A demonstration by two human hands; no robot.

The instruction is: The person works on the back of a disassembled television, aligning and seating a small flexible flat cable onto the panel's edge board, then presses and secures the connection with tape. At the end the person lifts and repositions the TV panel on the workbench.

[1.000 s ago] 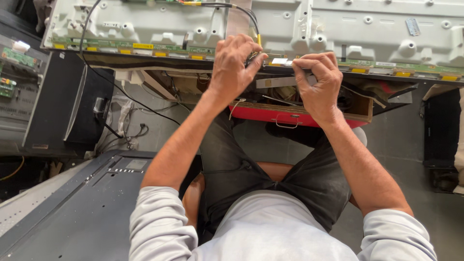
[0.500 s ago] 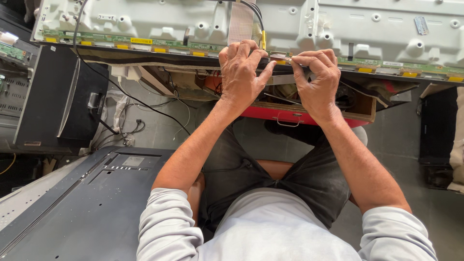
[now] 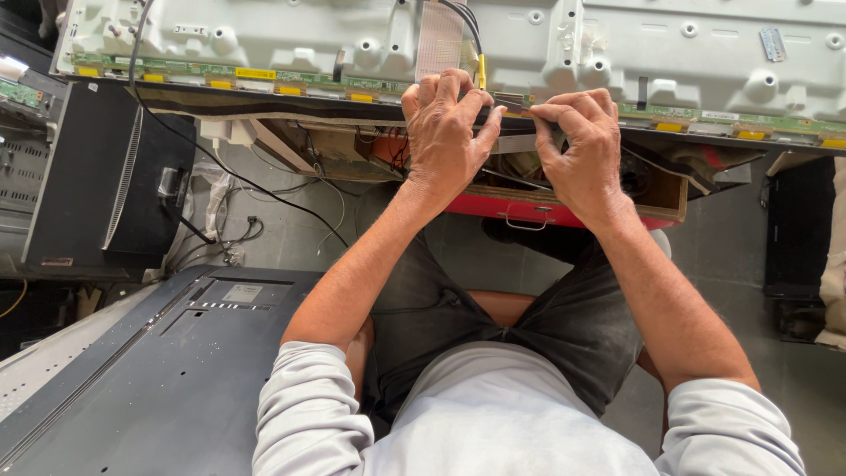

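So we've got both hands up on the near edge of the big pale grey metal back panel of a flat screen (image 3: 617,44), which lies flat in front of us. Our left hand (image 3: 445,132) is curled over that edge, fingers folded down and pinched onto the narrow green circuit board strip with yellow tabs (image 3: 264,81) that runs along the rim. Our right hand (image 3: 582,145) sits just beside it, fingers bent and closed on the same strip, thumb pressed toward the left hand's fingertips. What exactly is pinched between the fingers we can't tell, the knuckles hide it.

Just past the left hand's fingertips a flat pale ribbon cable (image 3: 438,40) runs up the panel, with a black cable (image 3: 463,18) curving beside it. Directly under both hands sits a red-edged open wooden drawer full of bits (image 3: 573,207). Well off to the left of the grip stands a black box-shaped case (image 3: 88,176), and nearer to us on that side lies a dark grey plastic screen back cover (image 3: 132,379).
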